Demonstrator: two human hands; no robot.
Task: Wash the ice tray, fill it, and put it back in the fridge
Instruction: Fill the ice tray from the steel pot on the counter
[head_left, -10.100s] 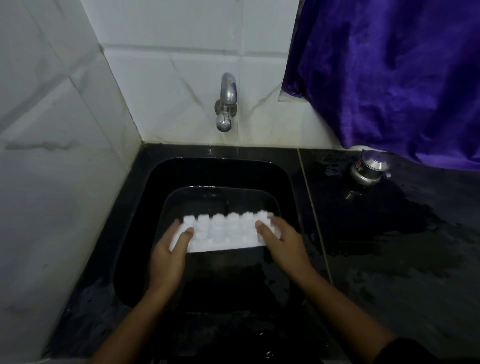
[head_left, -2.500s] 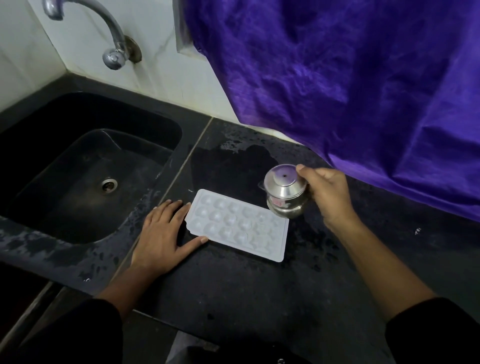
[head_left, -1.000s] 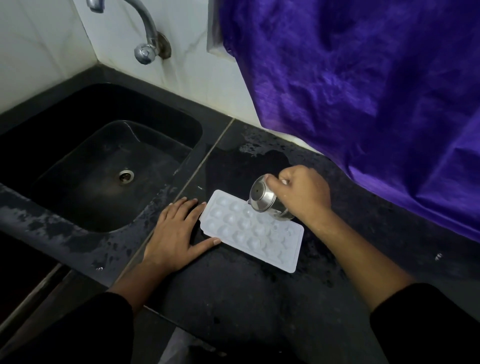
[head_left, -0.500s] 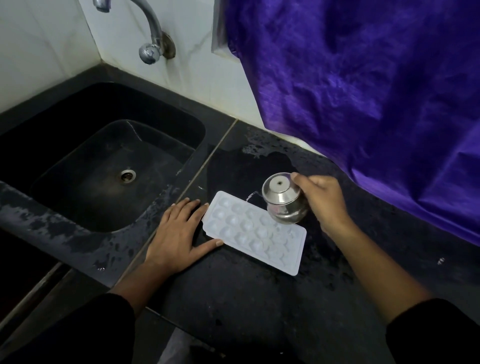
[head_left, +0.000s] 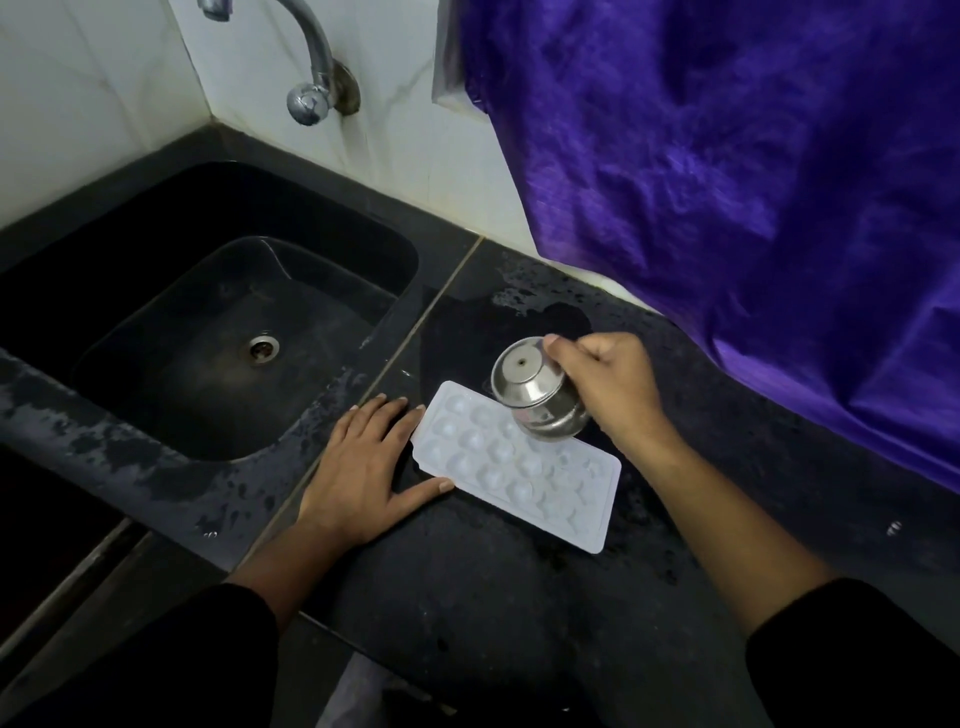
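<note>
A white ice tray (head_left: 519, 470) with round cups lies flat on the black counter (head_left: 493, 597), right of the sink. My left hand (head_left: 363, 467) rests flat on the counter, its fingers spread and touching the tray's left end. My right hand (head_left: 608, 384) grips a small steel pot (head_left: 537, 397), tilted over the tray's far edge with its base turned toward me. The pot's mouth is hidden, so I cannot tell whether water is running out.
The black sink (head_left: 208, 332) with a drain lies to the left, a chrome tap (head_left: 309, 78) on the white tiled wall above it. A purple cloth (head_left: 753, 182) hangs over the counter's back right. The counter is wet in patches.
The steel pot has tipped further and shifted slightly over the tray's far edge in my right hand. My left hand and the tray have stayed in place.
</note>
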